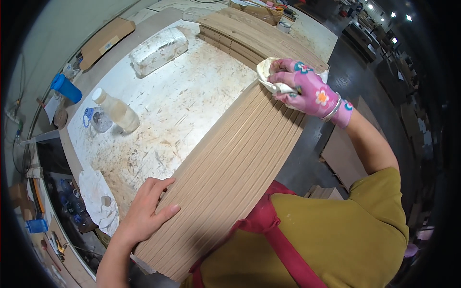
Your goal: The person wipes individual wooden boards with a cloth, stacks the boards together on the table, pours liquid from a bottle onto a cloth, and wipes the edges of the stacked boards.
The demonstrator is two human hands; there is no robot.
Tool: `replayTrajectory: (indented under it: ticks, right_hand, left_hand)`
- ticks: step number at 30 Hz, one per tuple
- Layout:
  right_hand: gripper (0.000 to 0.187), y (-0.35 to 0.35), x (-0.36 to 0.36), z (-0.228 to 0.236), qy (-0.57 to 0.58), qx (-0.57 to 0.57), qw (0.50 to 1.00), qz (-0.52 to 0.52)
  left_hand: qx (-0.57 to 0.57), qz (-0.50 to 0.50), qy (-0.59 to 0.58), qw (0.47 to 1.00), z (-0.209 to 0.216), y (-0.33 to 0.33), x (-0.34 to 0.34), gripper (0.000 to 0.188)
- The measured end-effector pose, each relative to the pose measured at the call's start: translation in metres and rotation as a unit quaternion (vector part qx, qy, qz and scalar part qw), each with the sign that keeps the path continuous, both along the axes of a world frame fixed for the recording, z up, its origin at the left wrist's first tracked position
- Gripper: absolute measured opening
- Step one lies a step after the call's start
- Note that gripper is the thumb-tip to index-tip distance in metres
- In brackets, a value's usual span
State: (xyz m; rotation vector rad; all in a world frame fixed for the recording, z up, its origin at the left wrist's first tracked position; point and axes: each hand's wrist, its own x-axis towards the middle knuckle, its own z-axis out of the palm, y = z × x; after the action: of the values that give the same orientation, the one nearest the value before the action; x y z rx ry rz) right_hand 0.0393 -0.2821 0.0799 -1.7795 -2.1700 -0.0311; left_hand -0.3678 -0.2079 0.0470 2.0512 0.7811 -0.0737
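Observation:
A long stack of wooden boards (225,177) lies slantwise before me, their narrow light-brown edges facing up side by side. My right hand (307,89), in a pink flowered glove, is closed round a crumpled white cloth (266,74) and presses it onto the far end of the stack. Bare, my left hand (149,209) rests at the near left edge of the boards. Its fingers and thumb are spread, with the thumb lying on the board edges. The cloth partly hides the far board ends.
The stained white table (192,96) carries a cloudy bottle (117,110), a clear jug (98,120) and a wrapped silvery block (158,50). More boards (259,36) lie at the back. A blue cup (66,89) stands left; a white rag (98,197) hangs near my left arm.

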Motion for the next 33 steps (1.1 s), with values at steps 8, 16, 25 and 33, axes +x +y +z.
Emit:
replayTrajectory:
  ticks: [8, 16, 25, 33]
  right_hand:
    - [0.02, 0.01, 0.027, -0.023, 0.001, 0.022, 0.997, -0.075]
    - [0.027, 0.008, -0.078, -0.012, 0.047, -0.078, 0.982, 0.164]
    - [0.027, 0.008, -0.074, -0.006, -0.034, -0.038, 0.99, 0.133]
    - [0.021, 0.012, -0.021, -0.013, 0.108, -0.178, 0.976, -0.063]
  left_hand:
    - [0.001, 0.005, -0.006, 1.0, -0.001, -0.002, 0.001, 0.058]
    - [-0.02, 0.01, -0.012, 1.0, -0.001, -0.001, -0.002, 0.059]
    - [-0.032, 0.007, -0.009, 0.999, -0.001, 0.001, 0.002, 0.06]
    - [-0.031, 0.006, -0.015, 0.999, 0.001, -0.001, 0.005, 0.06]
